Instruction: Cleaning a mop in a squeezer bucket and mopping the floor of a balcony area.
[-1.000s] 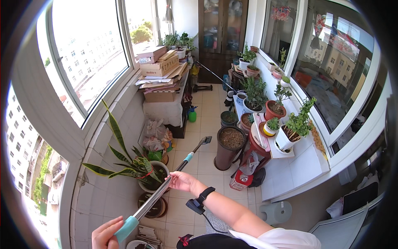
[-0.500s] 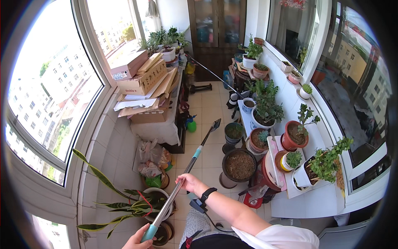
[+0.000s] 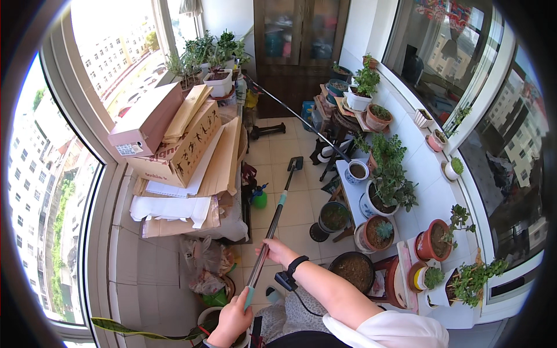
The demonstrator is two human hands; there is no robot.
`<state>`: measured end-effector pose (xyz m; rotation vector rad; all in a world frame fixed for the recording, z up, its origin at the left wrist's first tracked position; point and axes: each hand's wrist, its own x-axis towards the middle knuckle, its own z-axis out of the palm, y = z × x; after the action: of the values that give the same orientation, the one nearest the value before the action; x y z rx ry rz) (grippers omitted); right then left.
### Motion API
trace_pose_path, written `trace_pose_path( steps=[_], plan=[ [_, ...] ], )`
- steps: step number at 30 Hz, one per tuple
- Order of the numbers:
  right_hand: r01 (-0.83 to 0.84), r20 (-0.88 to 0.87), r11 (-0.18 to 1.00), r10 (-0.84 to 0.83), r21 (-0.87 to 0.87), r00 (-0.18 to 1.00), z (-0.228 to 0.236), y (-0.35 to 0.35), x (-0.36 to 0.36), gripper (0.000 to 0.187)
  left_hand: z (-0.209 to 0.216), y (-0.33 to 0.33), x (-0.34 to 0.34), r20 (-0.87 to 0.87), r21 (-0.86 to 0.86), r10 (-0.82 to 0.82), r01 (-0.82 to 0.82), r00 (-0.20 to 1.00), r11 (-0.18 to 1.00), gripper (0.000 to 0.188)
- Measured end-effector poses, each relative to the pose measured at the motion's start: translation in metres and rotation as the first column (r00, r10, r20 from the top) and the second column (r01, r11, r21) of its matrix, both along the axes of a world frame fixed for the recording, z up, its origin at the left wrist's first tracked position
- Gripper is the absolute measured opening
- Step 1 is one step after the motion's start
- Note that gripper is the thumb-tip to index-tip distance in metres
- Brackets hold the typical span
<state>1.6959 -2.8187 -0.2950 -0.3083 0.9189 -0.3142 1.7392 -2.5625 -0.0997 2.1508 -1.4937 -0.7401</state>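
A long metal pole (image 3: pixel 272 223) with teal sleeves slants up and away from me, a small dark flat head (image 3: pixel 296 163) at its far end. That head appears low over the floor tiles in the middle of the aisle; whether it touches them I cannot tell. My left hand (image 3: pixel 233 319) is closed round the pole's near end by a teal sleeve. Farther up, my right hand (image 3: pixel 277 253), with a black band on the wrist, grips the metal shaft. The back of each hand hides part of its fingers.
Cardboard boxes (image 3: pixel 191 139) pile up on the left, above plastic bags (image 3: pixel 203 261). A green spray bottle (image 3: pixel 259 199) and a black dumbbell (image 3: pixel 268 131) lie along the aisle. Potted plants (image 3: pixel 387 156) line the right side. A second pole (image 3: pixel 290 110) leans across the far end.
The view has shifted forward. In it the pole stands steeper, its head slightly higher and to the left. My left hand has moved up and right, closer to my right hand.
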Motion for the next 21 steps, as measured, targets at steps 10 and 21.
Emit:
trace_pose_path(
  steps=[10, 21],
  plan=[
    [-0.265, -0.144, 0.957, 0.281, 0.116, 0.949, -0.067, -0.040, 0.038, 0.028, -0.038, -0.055, 0.044, -0.207, 0.188, 0.326, -0.289, 0.922, 0.939, 0.045],
    [0.089, -0.175, 0.987, -0.065, 0.135, 0.982, -0.097, -0.285, 0.068, 0.032, -0.067, -0.305, 0.062, 0.199, 0.264, 0.065, -0.117, 0.978, 0.957, 0.052]
  ],
)
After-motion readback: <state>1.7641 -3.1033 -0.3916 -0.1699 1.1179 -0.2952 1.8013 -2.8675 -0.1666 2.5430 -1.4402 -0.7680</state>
